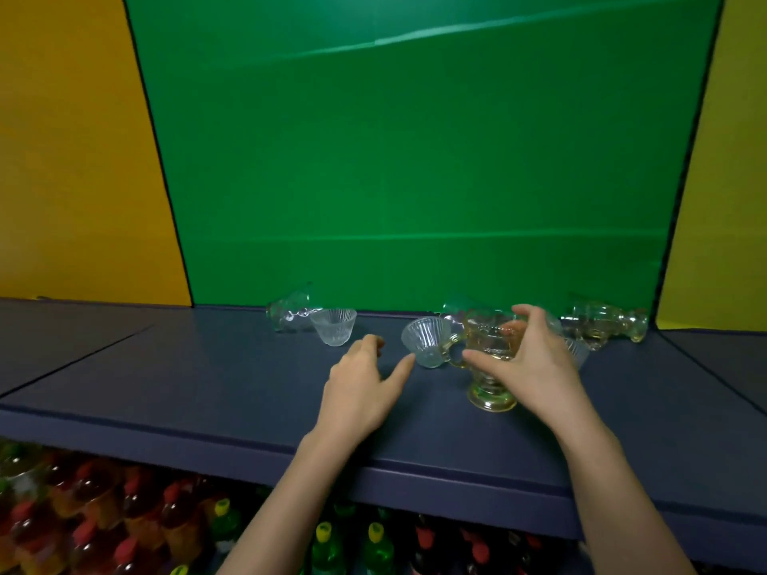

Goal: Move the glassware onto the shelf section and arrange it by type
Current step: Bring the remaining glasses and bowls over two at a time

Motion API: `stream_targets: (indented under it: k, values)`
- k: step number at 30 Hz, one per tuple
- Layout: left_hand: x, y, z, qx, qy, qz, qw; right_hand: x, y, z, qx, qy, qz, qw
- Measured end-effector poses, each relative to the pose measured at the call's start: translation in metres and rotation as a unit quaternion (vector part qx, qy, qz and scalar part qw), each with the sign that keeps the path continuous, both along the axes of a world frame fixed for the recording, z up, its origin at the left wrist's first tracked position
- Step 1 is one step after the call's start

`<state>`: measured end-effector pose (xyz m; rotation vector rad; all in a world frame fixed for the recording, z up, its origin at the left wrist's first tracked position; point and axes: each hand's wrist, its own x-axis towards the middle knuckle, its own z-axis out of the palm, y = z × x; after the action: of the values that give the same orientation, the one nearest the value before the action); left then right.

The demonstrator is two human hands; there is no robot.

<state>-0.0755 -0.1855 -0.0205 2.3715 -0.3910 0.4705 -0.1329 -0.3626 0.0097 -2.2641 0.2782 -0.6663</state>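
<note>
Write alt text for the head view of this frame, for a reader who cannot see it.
The right hand grips an upright yellow-tinted footed glass mug on a dark blue shelf; the left hand, open, is beside a clear ribbed glass cup lying on its side. Other glassware stands or lies behind, before a green back panel.

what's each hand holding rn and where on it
The right hand grips the yellow footed mug around its bowl, not the handle. The left hand holds nothing.
</note>
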Motion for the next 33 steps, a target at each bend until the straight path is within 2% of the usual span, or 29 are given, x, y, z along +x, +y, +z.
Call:
stream_targets:
  k: [6,13,17,27,33]
  values:
    - [0.040,-0.024,0.010,-0.021,0.117,-0.059,0.991,-0.017,0.015,0.003,0.029,-0.040,-0.039,0.998]
    - [0.064,-0.038,0.017,0.019,0.167,-0.078,0.983,-0.039,0.029,0.001,0.061,-0.105,-0.082,0.989]
    - [0.073,-0.041,0.018,0.043,0.150,-0.089,0.984,-0.048,0.034,-0.001,0.074,-0.115,-0.097,0.986]
    - [0.067,-0.024,0.017,-0.010,0.168,-0.170,0.971,-0.058,0.044,-0.013,0.083,-0.124,-0.129,0.980]
    - [0.031,-0.002,0.015,-0.070,0.067,-0.267,0.959,-0.079,0.042,-0.017,0.095,-0.133,-0.154,0.975]
